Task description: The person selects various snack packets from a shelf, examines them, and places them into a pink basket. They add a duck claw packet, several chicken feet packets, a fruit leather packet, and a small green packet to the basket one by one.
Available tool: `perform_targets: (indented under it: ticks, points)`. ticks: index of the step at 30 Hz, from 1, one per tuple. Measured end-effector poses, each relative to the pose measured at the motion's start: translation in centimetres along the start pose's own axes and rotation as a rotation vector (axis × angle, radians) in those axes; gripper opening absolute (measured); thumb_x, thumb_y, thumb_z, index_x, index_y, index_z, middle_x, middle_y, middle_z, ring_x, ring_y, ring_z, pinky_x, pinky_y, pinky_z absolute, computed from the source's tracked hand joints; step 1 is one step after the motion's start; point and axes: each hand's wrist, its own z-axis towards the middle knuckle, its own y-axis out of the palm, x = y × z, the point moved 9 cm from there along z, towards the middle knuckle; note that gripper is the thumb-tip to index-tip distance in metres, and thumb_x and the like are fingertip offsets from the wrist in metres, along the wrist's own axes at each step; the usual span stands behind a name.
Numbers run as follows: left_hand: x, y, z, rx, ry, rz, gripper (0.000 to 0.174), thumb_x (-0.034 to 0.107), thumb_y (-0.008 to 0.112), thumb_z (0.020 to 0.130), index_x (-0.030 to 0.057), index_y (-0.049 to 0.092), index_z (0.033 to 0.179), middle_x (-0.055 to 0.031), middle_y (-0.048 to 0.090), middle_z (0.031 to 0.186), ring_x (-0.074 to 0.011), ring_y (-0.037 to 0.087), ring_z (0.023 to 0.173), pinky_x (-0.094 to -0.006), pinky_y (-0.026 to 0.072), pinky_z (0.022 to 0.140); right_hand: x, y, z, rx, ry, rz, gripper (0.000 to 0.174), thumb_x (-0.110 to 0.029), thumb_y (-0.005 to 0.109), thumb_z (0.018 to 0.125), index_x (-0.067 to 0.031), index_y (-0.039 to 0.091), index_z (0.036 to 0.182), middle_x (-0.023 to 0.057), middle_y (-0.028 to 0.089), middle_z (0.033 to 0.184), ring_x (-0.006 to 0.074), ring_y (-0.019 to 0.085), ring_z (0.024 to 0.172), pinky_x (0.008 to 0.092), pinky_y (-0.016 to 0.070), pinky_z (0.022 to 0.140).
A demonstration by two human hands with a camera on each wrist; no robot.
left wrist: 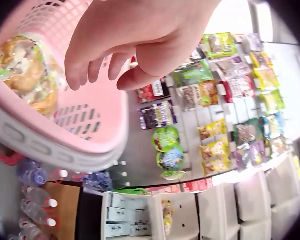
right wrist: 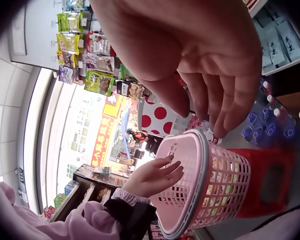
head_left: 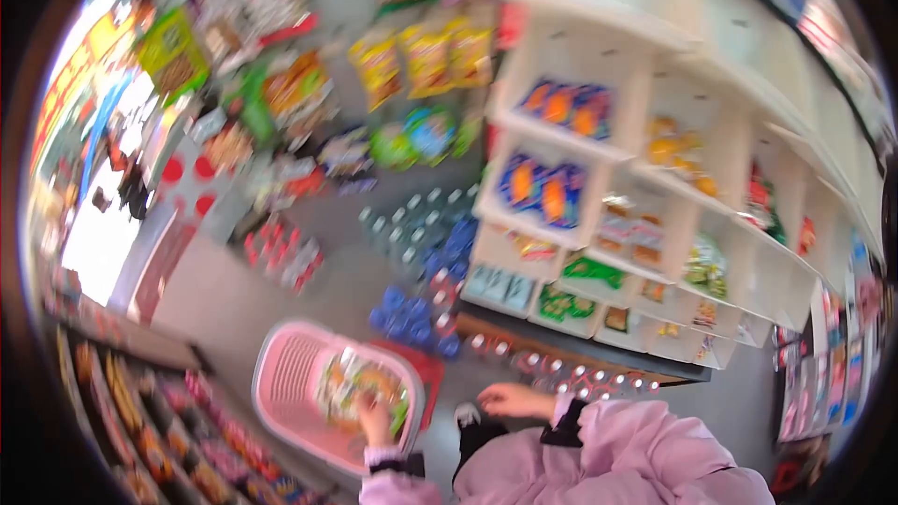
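A pink plastic basket point(head_left: 281, 365) stands low in front of the person, with clear bags of food point(left wrist: 25, 75) lying inside it. Over the basket's opening is the left hand point(head_left: 374, 419), its fingers loosely bent and holding nothing; the left wrist view shows the hand point(left wrist: 140, 40) above the basket's inside. The right hand point(head_left: 516, 401) hangs in the air to the right of the basket, fingers relaxed and nothing in them. In the right wrist view, the right hand point(right wrist: 200, 65) is nearer the camera than the basket point(right wrist: 202, 185), and the left hand point(right wrist: 155, 177) is at its opening.
A red object point(right wrist: 270, 185) sits beside the basket. White shelf compartments point(head_left: 645, 159) with snack packs rise at the right, bottles point(head_left: 561, 374) along their foot. Hanging snack bags point(head_left: 426, 61) cover the wall ahead. Another snack rack point(head_left: 178, 421) stands at the lower left.
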Motion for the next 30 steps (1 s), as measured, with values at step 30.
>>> perform_targets:
  ticks: [30]
  points:
    - [42.1, 65.7, -65.6, -1.525, 0.835, -0.118, 0.029, 0.001, 0.049, 0.081, -0.0013, 0.044, 0.110, -0.0091, 0.052, 0.106, -0.0164, 0.051, 0.097, -0.0277, 0.0411, 0.084, -20.0, -44.9, -84.6, 2.108, -0.193, -1.370, 0.024, -0.004, 0.056, 0.068, -0.0067, 0.058, 0.092, 0.0105, 0.054, 0.088, 0.0277, 0.054, 0.079, 0.0376, 0.0442, 0.068]
